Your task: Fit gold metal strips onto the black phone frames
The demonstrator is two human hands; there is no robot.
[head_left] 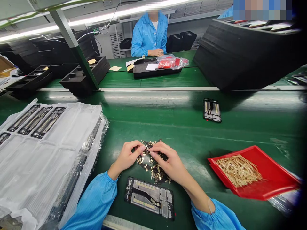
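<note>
Loose, tangled heap of thin gold-coloured metal strips with dark patches, lying flat on a green conveyor belt, strips crossing at all angles. Middle of heap covered by the bare left hand and right hand, fingertips meeting over it, apparently pinching strips. Loose ends fanned out along lower edge; exact strip shape too small to tell.
</note>
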